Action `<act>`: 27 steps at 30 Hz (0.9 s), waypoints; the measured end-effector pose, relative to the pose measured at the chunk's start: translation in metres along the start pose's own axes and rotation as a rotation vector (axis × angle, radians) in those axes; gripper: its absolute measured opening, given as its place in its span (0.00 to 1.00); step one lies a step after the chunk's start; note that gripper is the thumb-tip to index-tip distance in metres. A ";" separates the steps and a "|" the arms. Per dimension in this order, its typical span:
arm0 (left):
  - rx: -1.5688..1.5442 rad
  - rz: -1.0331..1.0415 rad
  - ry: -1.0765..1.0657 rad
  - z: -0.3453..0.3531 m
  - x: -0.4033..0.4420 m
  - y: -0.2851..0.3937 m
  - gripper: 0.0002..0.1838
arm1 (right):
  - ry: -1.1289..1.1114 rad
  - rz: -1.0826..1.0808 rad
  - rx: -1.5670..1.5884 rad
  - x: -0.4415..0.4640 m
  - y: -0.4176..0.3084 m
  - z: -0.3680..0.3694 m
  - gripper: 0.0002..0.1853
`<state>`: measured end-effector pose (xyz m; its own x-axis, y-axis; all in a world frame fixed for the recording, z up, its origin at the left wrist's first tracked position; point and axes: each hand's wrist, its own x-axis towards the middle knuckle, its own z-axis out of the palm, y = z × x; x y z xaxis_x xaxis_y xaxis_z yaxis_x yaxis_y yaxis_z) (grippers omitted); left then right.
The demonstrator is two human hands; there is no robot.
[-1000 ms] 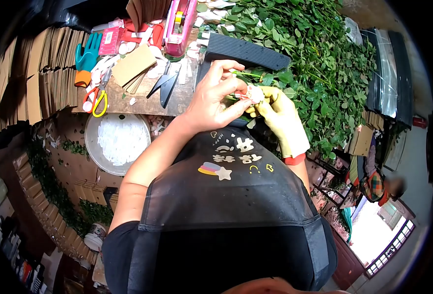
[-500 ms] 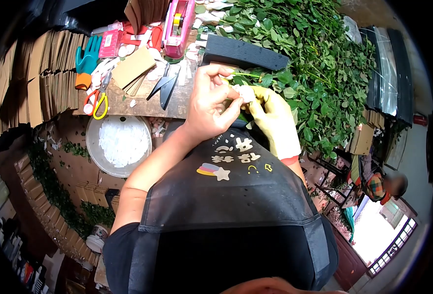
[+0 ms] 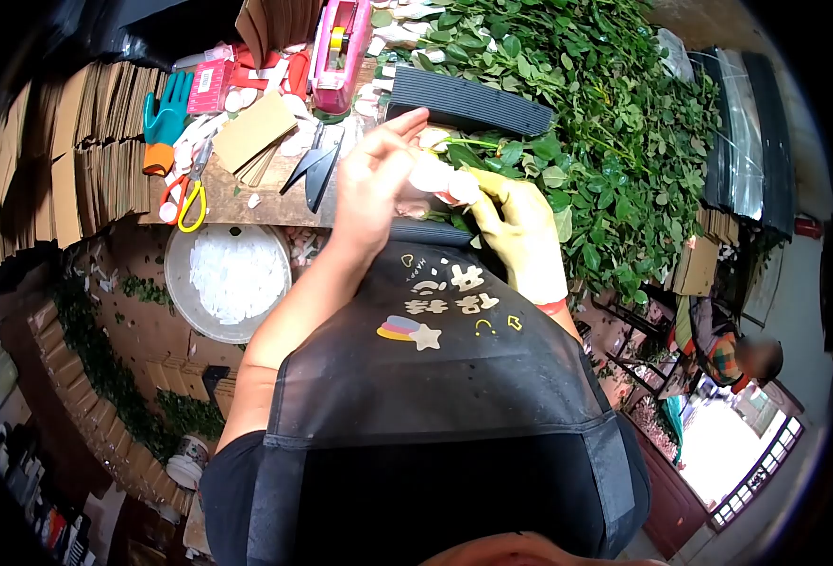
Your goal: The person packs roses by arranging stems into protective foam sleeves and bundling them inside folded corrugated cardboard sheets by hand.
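Observation:
My left hand [image 3: 369,179], bare, is raised beside a pale flower head [image 3: 460,187]. Its fingers are spread and partly stretched out, close to a white piece [image 3: 430,174] at the flower's left side; whether they touch it is unclear. My right hand [image 3: 520,222], in a pale yellow glove, has its fingers closed around the flower head from the right. Green stems [image 3: 473,142] lie just above the hands. Behind them is a black ribbed strip [image 3: 468,101], and another ribbed edge [image 3: 431,232] shows below them.
Leafy stems [image 3: 615,141] are heaped at right. Black scissors [image 3: 316,170], orange-yellow scissors [image 3: 190,193], cardboard pieces [image 3: 254,130], a pink tape dispenser [image 3: 339,66] and a teal glove [image 3: 166,118] lie left. A bowl of white strips [image 3: 233,325] stands below; a person [image 3: 723,358] is far right.
My left hand has drawn back to the left from the flower, and its fingers have spread. My gloved right hand has shifted slightly left with the flower, whose left side now shows more.

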<state>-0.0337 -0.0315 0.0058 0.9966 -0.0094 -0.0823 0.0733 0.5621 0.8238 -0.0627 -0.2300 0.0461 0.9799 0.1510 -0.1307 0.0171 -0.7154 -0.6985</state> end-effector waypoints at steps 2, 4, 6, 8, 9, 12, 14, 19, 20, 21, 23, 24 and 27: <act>-0.185 -0.106 -0.058 -0.014 0.003 0.009 0.02 | -0.037 0.162 0.274 0.000 -0.003 0.000 0.12; -0.319 -0.133 -0.052 -0.006 0.004 0.021 0.04 | 0.001 0.272 0.558 -0.005 -0.001 0.000 0.12; -0.102 -0.214 -0.128 -0.005 0.002 0.031 0.06 | 0.005 0.302 0.615 -0.007 -0.002 -0.005 0.12; 0.268 -0.122 -0.155 0.010 -0.005 0.041 0.14 | 0.001 0.338 0.642 -0.005 -0.004 -0.007 0.14; 0.275 0.015 -0.228 0.013 -0.004 0.037 0.22 | 0.002 0.318 0.658 -0.005 -0.002 -0.007 0.13; 0.614 0.141 -0.265 0.023 -0.006 0.037 0.21 | 0.007 0.272 0.697 -0.005 0.005 -0.006 0.12; 0.726 0.225 -0.232 0.026 -0.006 0.033 0.17 | 0.012 0.263 0.713 -0.006 0.008 -0.004 0.11; 0.679 0.137 -0.287 0.019 -0.005 0.030 0.13 | -0.033 0.228 0.755 -0.006 0.006 -0.008 0.11; 0.679 0.103 -0.294 0.018 -0.006 0.031 0.12 | -0.029 0.224 0.748 -0.007 0.006 -0.008 0.11; 0.670 0.104 -0.298 0.016 -0.005 0.030 0.11 | -0.027 0.226 0.727 -0.007 0.007 -0.007 0.11; 0.651 0.107 -0.302 0.012 -0.004 0.027 0.09 | -0.025 0.230 0.684 -0.008 0.011 -0.007 0.14; 0.652 0.109 -0.297 0.012 -0.004 0.027 0.09 | -0.038 0.238 0.684 -0.007 0.012 -0.008 0.14; 0.649 0.135 -0.299 0.014 -0.001 0.028 0.08 | -0.076 0.271 0.677 -0.007 0.010 -0.011 0.13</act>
<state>-0.0326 -0.0272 0.0367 0.9598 -0.2521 0.1235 -0.1350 -0.0287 0.9904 -0.0675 -0.2456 0.0478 0.9153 0.0931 -0.3919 -0.3748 -0.1593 -0.9133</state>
